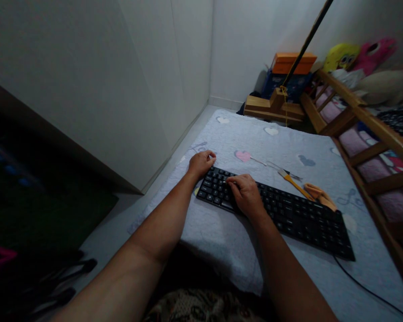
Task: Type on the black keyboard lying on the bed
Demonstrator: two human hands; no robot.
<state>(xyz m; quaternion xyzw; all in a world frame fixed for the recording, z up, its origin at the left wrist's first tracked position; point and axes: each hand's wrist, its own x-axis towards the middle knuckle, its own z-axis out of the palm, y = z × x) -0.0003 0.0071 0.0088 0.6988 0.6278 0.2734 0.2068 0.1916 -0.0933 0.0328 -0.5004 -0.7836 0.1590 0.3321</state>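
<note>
One black keyboard [298, 214] lies aslant on a pale blue sheet [255, 134]. Left hand [200, 164]: at keyboard's far left corner, fingers loosely curled; cannot tell whether it grips. Right hand [246, 191]: over the left-side keys, fingertips pinched together, seemingly on a pale item [225, 182] too small to name. Behind the keyboard: yellow brush [294, 183], then orange rag [322, 197]. Cable [362, 285] trails from its near edge, right.

You have one bare left hand [201, 164] and one bare right hand [247, 194], two in all; one long black keyboard [298, 215] with one black cable [373, 293]; one flat yellow-handled brush [294, 183]; one orange box [293, 63]; one yellow plush toy [335, 57]; one pink plush toy [371, 56].
</note>
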